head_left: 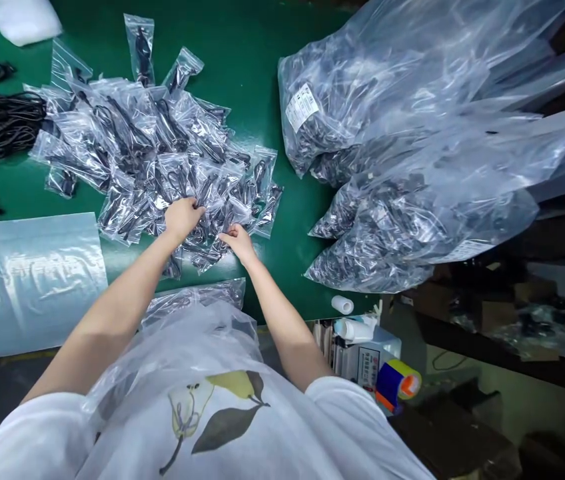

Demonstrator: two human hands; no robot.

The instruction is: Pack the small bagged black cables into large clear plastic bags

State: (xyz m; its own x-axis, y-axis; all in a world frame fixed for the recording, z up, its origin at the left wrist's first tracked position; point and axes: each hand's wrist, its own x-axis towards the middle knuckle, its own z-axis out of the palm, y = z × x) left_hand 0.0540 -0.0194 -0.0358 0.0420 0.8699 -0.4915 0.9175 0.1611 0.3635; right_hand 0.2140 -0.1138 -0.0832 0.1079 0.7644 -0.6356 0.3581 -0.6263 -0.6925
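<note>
A pile of small clear zip bags [127, 127], each with a coiled black cable inside, covers the middle of the green table. My left hand [181, 219] is at the near side of this pile, fingers curled closed on a zip bag of cable. To its right, my right hand [238, 241] pinches the edge of a zip bag between thumb and fingers; exactly which bag is hard to make out. Below both hands, a large clear plastic bag [207, 313] lies between my forearms, against my body and the table's front edge.
Large clear sacks [372, 220] full of bagged cables lie at the right. Loose black cables [2, 127] are heaped at the far left, above a flat plastic bag [42, 273]. A white roll [342, 305] sits near the table edge, with tape rolls [397, 383] below.
</note>
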